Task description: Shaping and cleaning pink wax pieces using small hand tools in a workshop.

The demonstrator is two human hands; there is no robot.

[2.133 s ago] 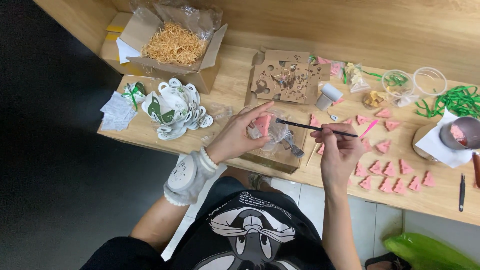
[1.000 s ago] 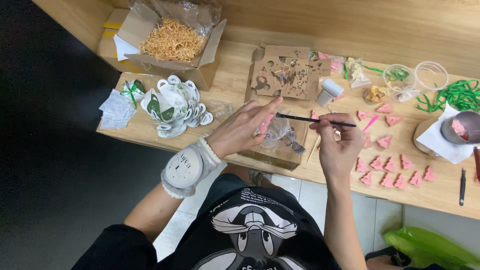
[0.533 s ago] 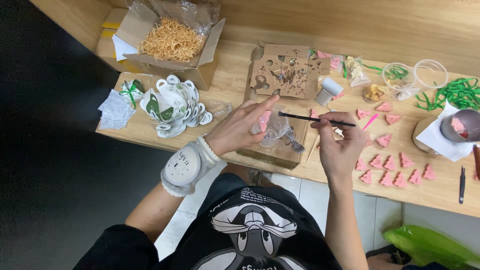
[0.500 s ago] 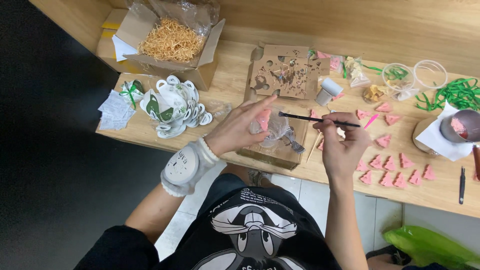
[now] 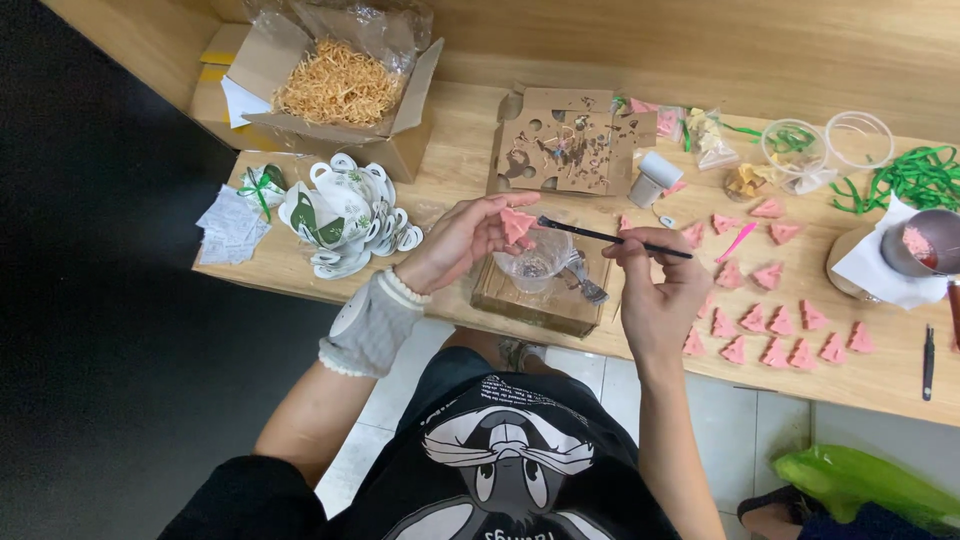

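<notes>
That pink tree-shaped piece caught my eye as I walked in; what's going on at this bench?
A person's left hand holds a small pink tree-shaped piece over a clear plastic cup on a small cardboard box. The right hand holds a thin black brush, its tip near the piece. Rows of similar pink pieces lie on the wooden table.

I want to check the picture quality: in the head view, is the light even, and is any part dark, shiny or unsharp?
Head view: the wooden table is evenly and softly lit, with only faint shadows; the floor at the left is almost black; the left hand, its pink tree shape, and the right hand with the thin brush look sharp; the clear cup shows slight glare.
</notes>
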